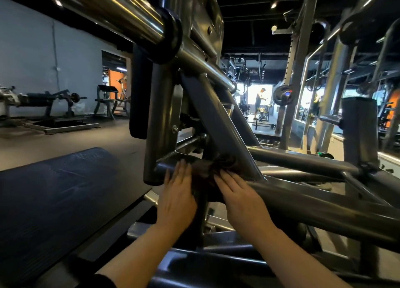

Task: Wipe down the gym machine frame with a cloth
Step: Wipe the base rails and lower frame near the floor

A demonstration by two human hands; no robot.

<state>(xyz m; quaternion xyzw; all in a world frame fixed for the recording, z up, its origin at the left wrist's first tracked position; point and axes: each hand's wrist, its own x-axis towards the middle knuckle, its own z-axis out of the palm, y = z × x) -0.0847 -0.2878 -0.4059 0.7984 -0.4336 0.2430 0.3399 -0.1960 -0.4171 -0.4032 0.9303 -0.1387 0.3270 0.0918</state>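
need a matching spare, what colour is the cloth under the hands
Dark brown, blurred; the cloth lies on the grey metal machine frame in the head view.

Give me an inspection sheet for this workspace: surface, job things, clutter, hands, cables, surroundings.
Surface: grey gym machine frame, tubes meeting at a low joint.
Job things: dark cloth bunched at that joint, blurred.
Clutter: nothing seen.
Hands: left hand flat, fingers straight, pressing the cloth; right hand likewise, fingertips on the cloth.
Cables: nothing seen near the hands.
Surroundings: dark padded bench to the left; chrome bar overhead; other machines by the far wall; a person standing in the distance.
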